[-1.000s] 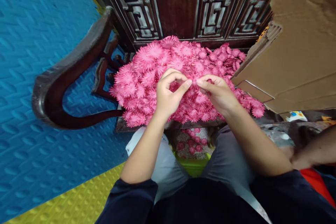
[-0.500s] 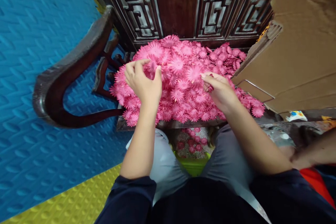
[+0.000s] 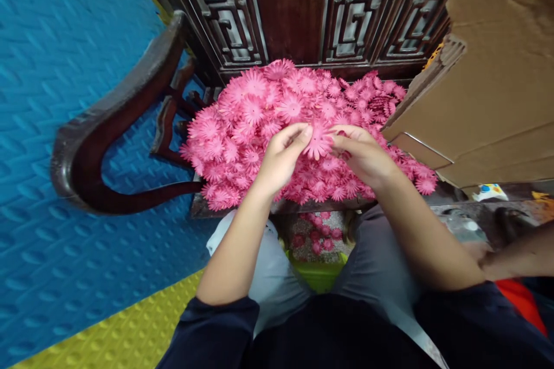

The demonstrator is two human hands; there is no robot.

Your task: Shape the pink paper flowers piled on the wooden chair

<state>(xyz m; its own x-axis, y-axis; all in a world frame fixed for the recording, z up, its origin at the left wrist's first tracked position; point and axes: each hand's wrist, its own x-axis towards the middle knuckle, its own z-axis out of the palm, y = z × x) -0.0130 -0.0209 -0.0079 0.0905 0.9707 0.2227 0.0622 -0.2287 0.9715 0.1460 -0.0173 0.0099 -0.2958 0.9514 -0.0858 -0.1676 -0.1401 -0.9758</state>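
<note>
A big heap of pink paper flowers (image 3: pixel 259 109) covers the seat of a dark carved wooden chair (image 3: pixel 108 121) in front of me. Both hands meet above the middle of the heap. My left hand (image 3: pixel 279 155) and my right hand (image 3: pixel 363 153) pinch one pink flower (image 3: pixel 319 141) between their fingertips, the left from its left side, the right from its right side. The flower is lifted slightly off the heap.
A brown cardboard box (image 3: pixel 489 81) leans at the right of the chair. Blue foam floor mats (image 3: pixel 52 69) lie at the left, a yellow mat (image 3: pixel 125 334) near me. A green tub (image 3: pixel 318 274) with several pink flowers sits between my knees. Another person's arm (image 3: pixel 515 256) shows at right.
My left hand reached left into the heap half a second ago, then came back to the middle with a flower, which both hands now hold together.
</note>
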